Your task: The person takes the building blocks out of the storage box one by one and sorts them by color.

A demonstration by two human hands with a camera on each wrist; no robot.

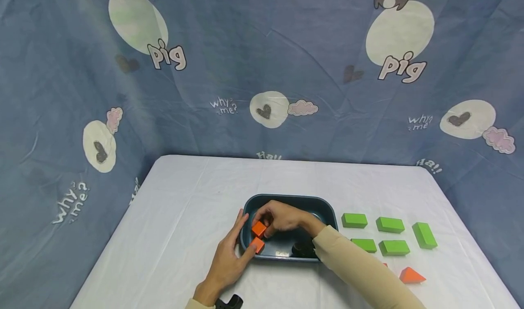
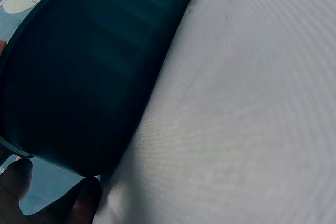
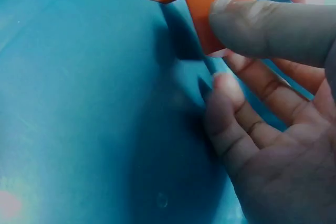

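Inside the dark teal tray (image 1: 286, 257), my right hand (image 1: 282, 217) pinches an orange cube-like block (image 1: 259, 229) between thumb and fingers. The right wrist view has the thumb (image 3: 262, 27) flat on this block's face. A second orange block (image 1: 257, 245) lies right beside it at the tray's left end; its upper face also shows in the right wrist view. My left hand (image 1: 229, 256) is spread around the tray's front left corner, its extended fingers and thumb touching the rim and outer wall. In the left wrist view, fingertips (image 2: 86, 195) touch the tray's lower wall.
Several green rectangular blocks (image 1: 390, 225) lie to the right of the tray. Nearer the front is an orange pointed block (image 1: 412, 275), with another orange piece partly hidden by the right sleeve (image 1: 360, 268). A white cloth (image 1: 176, 236) covers the table; a blue printed curtain (image 1: 229, 49) hangs behind.
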